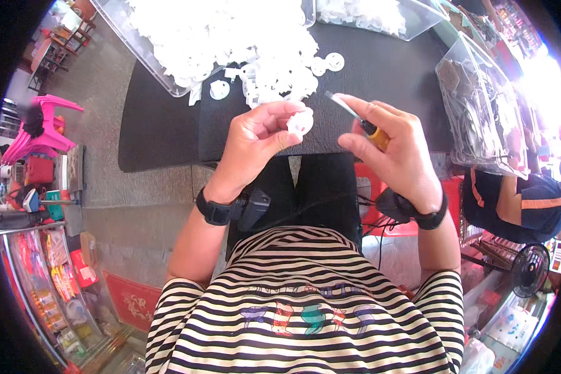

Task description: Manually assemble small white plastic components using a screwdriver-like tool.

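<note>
My left hand [260,137] pinches a small round white plastic part [300,123] between thumb and fingers, over the near edge of the black table [380,68]. To its right, my right hand [393,134] grips a screwdriver [376,132] with a yellow and black handle. The shaft points up and left, its tip apart from the white part. Just beyond my hands lies a heap of white plastic parts [280,81], spilling out of a clear bin [146,59]. A few loose round pieces [219,90] rest beside the heap.
A clear plastic bag or tub of white parts [368,17] stands at the far right. Clear containers with dark pieces [480,106] sit at the table's right side, near another person's arm [511,199]. Pink plastic chairs [47,128] stand on the left, and a black fan [530,270] at lower right.
</note>
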The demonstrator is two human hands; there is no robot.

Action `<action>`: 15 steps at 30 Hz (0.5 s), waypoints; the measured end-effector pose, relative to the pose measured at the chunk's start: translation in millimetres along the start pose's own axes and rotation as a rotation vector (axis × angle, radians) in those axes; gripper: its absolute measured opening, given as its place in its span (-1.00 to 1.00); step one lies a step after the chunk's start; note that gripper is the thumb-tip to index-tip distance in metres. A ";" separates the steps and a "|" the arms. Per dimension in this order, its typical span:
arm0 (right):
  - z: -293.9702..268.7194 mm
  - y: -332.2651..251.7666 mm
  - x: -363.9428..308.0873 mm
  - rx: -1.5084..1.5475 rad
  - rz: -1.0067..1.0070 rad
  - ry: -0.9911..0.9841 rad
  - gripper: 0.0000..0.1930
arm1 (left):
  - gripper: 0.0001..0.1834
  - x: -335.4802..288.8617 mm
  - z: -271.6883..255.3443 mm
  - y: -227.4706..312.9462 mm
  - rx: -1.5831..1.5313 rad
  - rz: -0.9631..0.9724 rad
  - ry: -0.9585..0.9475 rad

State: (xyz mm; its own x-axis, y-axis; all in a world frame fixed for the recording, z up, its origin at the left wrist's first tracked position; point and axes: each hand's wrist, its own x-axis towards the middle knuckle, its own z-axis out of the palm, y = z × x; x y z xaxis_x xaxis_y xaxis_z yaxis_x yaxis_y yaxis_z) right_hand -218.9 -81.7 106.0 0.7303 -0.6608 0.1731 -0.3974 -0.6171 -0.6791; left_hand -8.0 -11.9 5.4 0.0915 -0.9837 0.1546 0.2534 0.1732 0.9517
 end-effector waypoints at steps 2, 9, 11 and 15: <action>13.0 9.2 7.8 0.064 -0.014 0.152 -0.57 | -0.69 0.2 5.6 3.5 -0.032 0.008 -0.010; 9.6 17.2 30.6 0.196 0.069 -0.051 -0.81 | -0.48 -4.5 10.3 2.0 -0.027 0.007 -0.083; -11.9 24.2 52.2 0.116 -0.132 0.060 -0.83 | -0.45 -5.1 10.2 6.5 -0.077 0.002 -0.062; -100.0 32.1 130.0 -0.107 -0.216 0.469 -0.67 | -0.44 -2.2 8.6 7.4 -0.074 -0.010 -0.081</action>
State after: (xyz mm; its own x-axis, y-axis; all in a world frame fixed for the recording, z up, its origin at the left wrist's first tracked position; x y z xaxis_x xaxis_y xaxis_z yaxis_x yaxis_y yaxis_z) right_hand -192.3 -230.2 178.1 0.4840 -0.6187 0.6188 -0.3375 -0.7844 -0.5204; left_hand -14.6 -8.9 14.4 0.0114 -0.9855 0.1693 0.3251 0.1637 0.9314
